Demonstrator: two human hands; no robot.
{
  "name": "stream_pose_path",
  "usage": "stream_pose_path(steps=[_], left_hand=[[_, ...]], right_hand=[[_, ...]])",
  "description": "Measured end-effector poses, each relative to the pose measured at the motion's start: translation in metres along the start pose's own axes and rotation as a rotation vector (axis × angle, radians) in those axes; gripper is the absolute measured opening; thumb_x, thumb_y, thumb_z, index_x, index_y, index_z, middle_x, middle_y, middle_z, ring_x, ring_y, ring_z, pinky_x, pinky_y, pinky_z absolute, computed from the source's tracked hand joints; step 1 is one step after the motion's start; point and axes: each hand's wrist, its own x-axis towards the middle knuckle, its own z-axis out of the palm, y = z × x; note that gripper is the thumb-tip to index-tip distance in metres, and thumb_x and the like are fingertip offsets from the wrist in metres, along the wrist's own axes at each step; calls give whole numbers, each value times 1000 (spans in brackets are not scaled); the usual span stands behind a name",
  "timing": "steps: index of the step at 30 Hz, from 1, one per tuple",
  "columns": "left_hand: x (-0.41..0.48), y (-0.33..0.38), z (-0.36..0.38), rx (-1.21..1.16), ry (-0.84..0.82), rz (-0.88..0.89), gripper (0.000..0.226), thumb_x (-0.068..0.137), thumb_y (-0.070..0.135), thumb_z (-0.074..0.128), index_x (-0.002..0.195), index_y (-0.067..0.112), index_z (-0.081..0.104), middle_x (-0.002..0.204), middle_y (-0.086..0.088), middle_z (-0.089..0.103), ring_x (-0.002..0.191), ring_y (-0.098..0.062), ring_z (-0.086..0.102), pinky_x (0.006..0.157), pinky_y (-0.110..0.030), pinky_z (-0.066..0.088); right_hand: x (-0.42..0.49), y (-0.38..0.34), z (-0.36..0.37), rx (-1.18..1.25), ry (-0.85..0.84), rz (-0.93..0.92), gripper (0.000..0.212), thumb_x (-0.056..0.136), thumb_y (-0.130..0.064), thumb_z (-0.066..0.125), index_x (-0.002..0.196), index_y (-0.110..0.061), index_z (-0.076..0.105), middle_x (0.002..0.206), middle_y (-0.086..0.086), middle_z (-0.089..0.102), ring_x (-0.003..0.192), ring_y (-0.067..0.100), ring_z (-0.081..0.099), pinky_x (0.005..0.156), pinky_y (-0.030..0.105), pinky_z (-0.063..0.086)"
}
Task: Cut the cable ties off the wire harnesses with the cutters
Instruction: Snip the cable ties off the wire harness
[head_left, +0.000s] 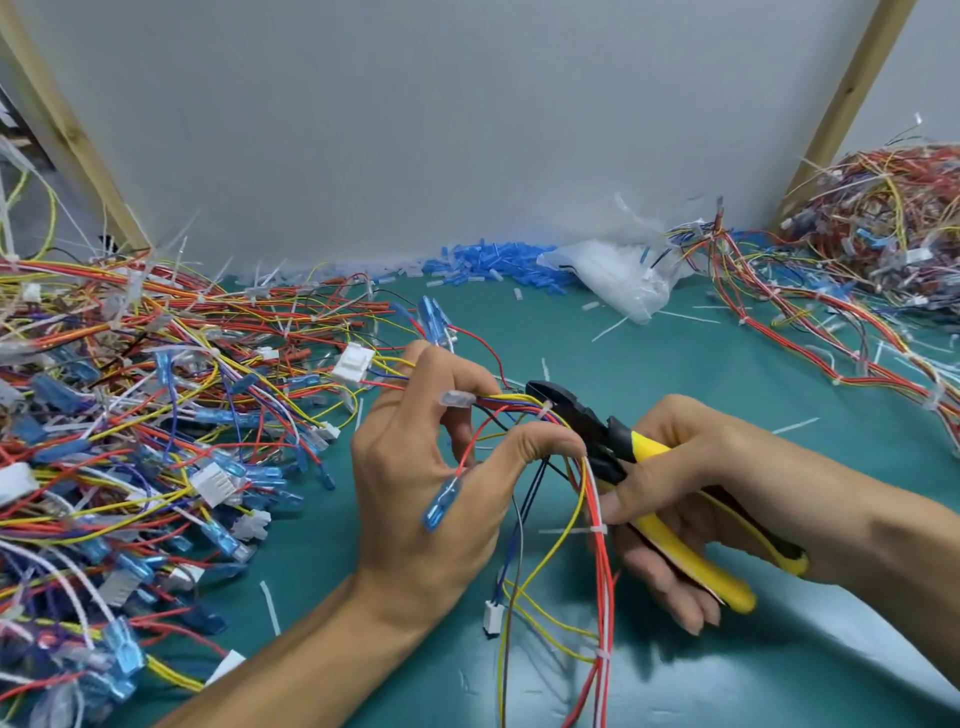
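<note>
My left hand grips a wire harness of red, yellow, blue and white wires, holding it up between thumb and fingers over the green mat. My right hand grips the yellow-handled cutters. Their black jaws sit at a white cable tie on the bundle, just right of my left fingertips. Lower on the same harness, two more white ties wrap it, one beside my right thumb and one near the bottom edge. A blue terminal sleeve lies across the back of my left hand.
A big tangle of harnesses covers the left side of the green mat. Another pile fills the back right. Blue sleeves and a clear plastic bag lie against the grey back wall. Cut white ties are scattered about.
</note>
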Motion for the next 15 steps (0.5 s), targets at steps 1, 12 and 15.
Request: stream_pose_path(steps=[1, 12, 15], left_hand=[[0, 0, 0, -2, -8, 6, 44, 71, 53, 89, 88, 32, 54, 69, 11, 45, 63, -10, 49, 62, -26, 43], [-3, -9, 6, 4, -144, -39, 47, 73, 56, 85, 81, 27, 49, 67, 4, 47, 63, -13, 45, 60, -22, 35], [-2, -7, 6, -1, -154, -58, 48, 72, 60, 84, 81, 27, 50, 64, 4, 46, 62, -13, 45, 61, -25, 36]], right_hand=[[1, -1, -1, 47, -35, -2, 31, 89, -21, 73, 71, 4, 71, 66, 28, 67, 53, 35, 68, 53, 37, 57], [-16, -3, 5, -945, 552, -232, 40, 91, -39, 70, 67, -10, 56, 59, 13, 41, 58, 26, 33, 50, 46, 35], [-18, -2, 2, -924, 533, -237, 46, 92, -47, 71, 67, -14, 51, 63, 11, 35, 60, 25, 28, 51, 45, 30]])
